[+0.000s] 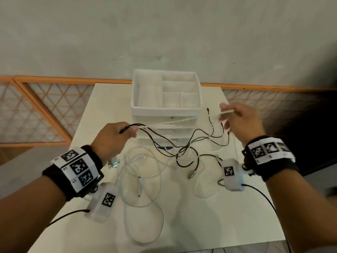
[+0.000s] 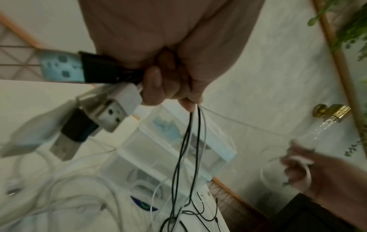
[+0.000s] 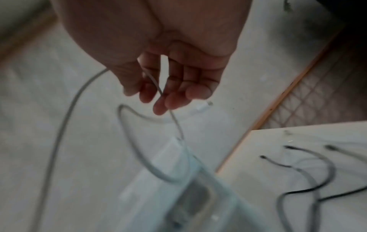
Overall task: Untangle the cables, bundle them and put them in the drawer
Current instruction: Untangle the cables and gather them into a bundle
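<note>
My left hand (image 1: 116,136) is raised above the table and grips a bunch of black and white cables (image 1: 145,127) near their plug ends; several USB plugs (image 2: 111,103) stick out of the fist (image 2: 168,81). The black cables (image 1: 184,148) hang down in a tangle over the table. My right hand (image 1: 237,121) is up at the right of the drawer unit and pinches a thin white cable (image 1: 226,112) that runs across to my left hand. In the right wrist view that white cable (image 3: 158,89) passes between the fingers (image 3: 178,94).
A white drawer unit (image 1: 166,108) with a divided tray on top stands at the back of the white table (image 1: 237,225). Loose white cable loops (image 1: 142,179) lie on the table in front. Behind are a wall and an orange lattice rail (image 1: 45,106).
</note>
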`<state>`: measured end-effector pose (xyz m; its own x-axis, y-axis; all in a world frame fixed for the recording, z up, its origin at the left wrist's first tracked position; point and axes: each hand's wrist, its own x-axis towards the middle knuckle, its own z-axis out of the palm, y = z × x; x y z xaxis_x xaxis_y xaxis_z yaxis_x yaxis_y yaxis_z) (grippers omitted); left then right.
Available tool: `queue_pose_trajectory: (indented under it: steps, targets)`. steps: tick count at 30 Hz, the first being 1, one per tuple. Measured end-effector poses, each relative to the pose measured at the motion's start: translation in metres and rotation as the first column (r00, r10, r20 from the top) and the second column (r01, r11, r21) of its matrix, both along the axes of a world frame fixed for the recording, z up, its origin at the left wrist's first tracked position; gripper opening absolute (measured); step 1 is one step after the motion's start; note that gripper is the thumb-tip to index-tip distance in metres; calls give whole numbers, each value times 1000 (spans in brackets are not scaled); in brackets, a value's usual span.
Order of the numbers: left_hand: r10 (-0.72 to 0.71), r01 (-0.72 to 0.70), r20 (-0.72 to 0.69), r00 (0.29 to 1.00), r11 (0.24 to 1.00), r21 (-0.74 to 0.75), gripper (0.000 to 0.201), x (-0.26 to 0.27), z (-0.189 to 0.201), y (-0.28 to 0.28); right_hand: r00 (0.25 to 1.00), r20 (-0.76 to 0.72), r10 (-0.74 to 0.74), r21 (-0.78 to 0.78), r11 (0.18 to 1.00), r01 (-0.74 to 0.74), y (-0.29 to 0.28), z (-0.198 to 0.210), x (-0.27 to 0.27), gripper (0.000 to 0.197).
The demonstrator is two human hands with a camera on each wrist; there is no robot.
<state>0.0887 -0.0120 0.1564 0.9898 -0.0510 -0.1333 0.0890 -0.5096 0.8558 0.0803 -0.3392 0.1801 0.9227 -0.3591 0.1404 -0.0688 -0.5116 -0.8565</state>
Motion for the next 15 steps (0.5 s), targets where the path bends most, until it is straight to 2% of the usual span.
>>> queue_pose_trajectory:
  steps: [1, 2, 3, 5, 6, 7, 9, 12, 15]
  targets:
    - [42, -42, -6, 999, 999, -16, 34, 1, -5, 2, 994, 109, -22, 72, 997, 14, 3, 11, 1, 22]
    - [87, -88, -13, 996, 995, -52, 35, 3, -7, 4, 991, 129, -41, 69, 997, 32, 3, 13, 4, 23]
    - [134, -135, -17, 991, 986, -100, 36, 6, -9, 7, 996, 70, -46, -1, 999, 46, 0, 8, 6, 28]
    - [211, -214, -36, 977, 958, -190, 35, 10, -6, 11, 968, -248, -47, -297, 954, -30, -8, -14, 4, 38]
    - [231, -236, -50, 972, 944, -229, 34, 11, -3, 11, 930, -366, -46, -373, 922, -101, -9, -24, 0, 37]
    - [237, -246, -64, 969, 931, -271, 33, 13, 0, 11, 910, -414, -16, -391, 906, -162, -5, -33, -4, 32]
    - [197, -220, -99, 975, 908, -356, 31, 12, 8, 3, 905, -399, 149, -327, 899, -291, 15, -38, -15, 18]
    - [38, -87, -121, 992, 897, -434, 26, 2, 22, -28, 832, -318, 455, -158, 840, -520, 61, -30, -30, 25]
    - [-125, 44, -132, 983, 868, -495, 21, -13, 29, -62, 802, -234, 549, -245, 765, -595, 91, -19, -35, 24]
